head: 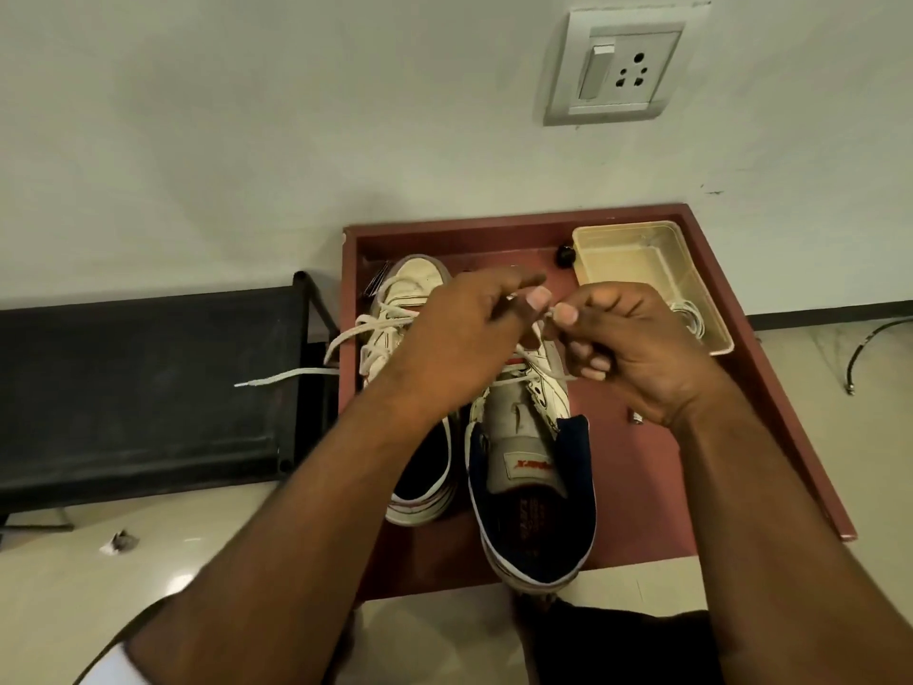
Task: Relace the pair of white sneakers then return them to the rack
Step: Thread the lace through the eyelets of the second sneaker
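Two white sneakers stand side by side on a red-brown tray (770, 388), toes toward the wall. The right sneaker (536, 467) has a dark blue lining and its tongue is pulled up. The left sneaker (395, 338) is partly hidden under the left forearm. Both hands are raised above the right sneaker. The left hand (459, 338) pinches a thin lace (546, 313) between thumb and finger. The right hand (637, 348) pinches the same lace just beside it, with the other fingers curled, so both grips are closed on the lace. Another lace (291, 374) from the left sneaker hangs out over the tray edge to the left. A clear plastic box (642, 249) sits in the far right corner of the tray, near a small black knob (564, 255). A black rack (138, 388) stands to the left against the wall. A socket (620, 66) is on the wall above.
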The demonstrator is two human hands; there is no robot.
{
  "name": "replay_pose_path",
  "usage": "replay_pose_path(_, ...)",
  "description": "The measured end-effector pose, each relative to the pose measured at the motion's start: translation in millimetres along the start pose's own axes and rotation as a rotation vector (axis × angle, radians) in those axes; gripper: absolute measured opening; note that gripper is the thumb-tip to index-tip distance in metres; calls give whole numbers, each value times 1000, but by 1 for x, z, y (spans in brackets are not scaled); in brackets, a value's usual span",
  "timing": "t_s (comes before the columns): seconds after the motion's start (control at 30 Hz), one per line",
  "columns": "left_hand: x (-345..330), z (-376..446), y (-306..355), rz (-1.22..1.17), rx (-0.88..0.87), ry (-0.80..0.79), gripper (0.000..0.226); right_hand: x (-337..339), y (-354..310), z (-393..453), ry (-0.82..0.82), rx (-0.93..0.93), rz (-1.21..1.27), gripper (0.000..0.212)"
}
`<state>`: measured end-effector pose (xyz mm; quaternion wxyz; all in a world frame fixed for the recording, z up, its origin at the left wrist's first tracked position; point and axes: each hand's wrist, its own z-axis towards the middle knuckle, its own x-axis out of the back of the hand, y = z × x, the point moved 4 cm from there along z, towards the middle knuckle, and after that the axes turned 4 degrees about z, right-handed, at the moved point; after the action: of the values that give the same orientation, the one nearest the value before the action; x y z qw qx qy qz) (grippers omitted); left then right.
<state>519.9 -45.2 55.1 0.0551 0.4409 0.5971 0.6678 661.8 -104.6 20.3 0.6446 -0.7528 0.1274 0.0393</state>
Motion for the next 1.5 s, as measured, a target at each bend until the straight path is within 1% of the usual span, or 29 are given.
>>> replay_pose_path(0.07,8,-1,-3,-21,-11,10,23,11,-2,-3,16,-3,-53,24)
replay_pose_path(0.13,25,2,-12,73,46,71,19,25,-4,-7,77,-32,-125,22)
replay_pose_path(0.17,37,4,-22,184,117,126,21,32,-4,-8,112,-49,-161,22)
replay_pose_path(0.23,61,3,-38,548,241,287,23,38,-3,-10,154,-64,-217,22)
replay_pose_path(0.27,68,2,-44,726,284,338,25,36,-2,-10,155,-64,-230,20)
replay_pose_path(0.3,69,1,-44,810,291,343,27,32,-1,-8,143,-66,-240,19)
replay_pose_path(0.33,63,3,-43,774,261,298,29,26,2,-5,118,-66,-249,20)
replay_pose_path(0.43,28,7,-29,251,61,46,30,8,6,3,41,-66,-273,29)
replay_pose_path(0.47,22,6,-26,166,40,9,31,6,6,4,32,-68,-280,30)
replay_pose_path(0.53,24,5,-28,113,86,-9,24,11,2,0,50,-74,-281,26)
replay_pose_path(0.57,30,5,-31,139,132,-10,19,17,-1,-3,72,-77,-285,23)
replay_pose_path(0.6,38,5,-35,244,185,-4,17,23,-2,-6,94,-80,-295,19)
replay_pose_path(0.67,56,5,-43,618,290,45,17,29,-2,-9,133,-88,-338,10)
replay_pose_path(0.7,61,5,-45,731,309,72,16,28,-1,-8,144,-87,-356,9)
replay_pose_path(0.73,59,5,-44,725,298,78,23,24,1,-6,144,-83,-365,11)
replay_pose_path(0.77,51,4,-40,617,248,48,37,18,2,-4,133,-80,-364,14)
replay_pose_path(0.8,39,4,-34,445,174,-12,50,11,4,-1,116,-78,-361,15)
replay_pose_path(0.83,25,4,-27,293,104,-71,56,4,5,2,94,-75,-363,13)
replay_pose_path(0.87,13,4,-22,209,52,-110,55,0,5,4,75,-74,-371,11)
replay_pose_path(0.9,6,4,-19,176,33,-124,47,-2,5,5,69,-79,-377,10)
replay_pose_path(0.97,4,9,-22,192,66,-98,24,4,5,4,101,-80,-369,16)
replay_pose_path(1.0,5,10,-24,231,88,-93,17,7,6,3,122,-82,-366,20)
replay_pose_path(1.07,3,11,-29,291,112,-123,15,7,6,2,136,-96,-374,22)
replay_pose_path(1.13,-3,8,-27,259,93,-146,14,1,7,4,127,-99,-371,19)
replay_pose_path(1.2,-5,7,-24,228,72,-107,10,-1,6,6,141,-99,-354,22)
replay_pose_path(1.3,-3,10,-28,268,123,-72,12,9,7,2,197,-155,-349,32)
replay_pose_path(1.33,-3,12,-29,288,151,-75,14,12,9,0,201,-191,-404,38)
replay_pose_path(1.4,-7,12,-32,329,183,-69,16,9,15,-2,160,-311,-621,47)
replay_pose_path(1.5,-17,13,-34,491,184,-34,24,-4,27,2,90,-474,-1015,46)
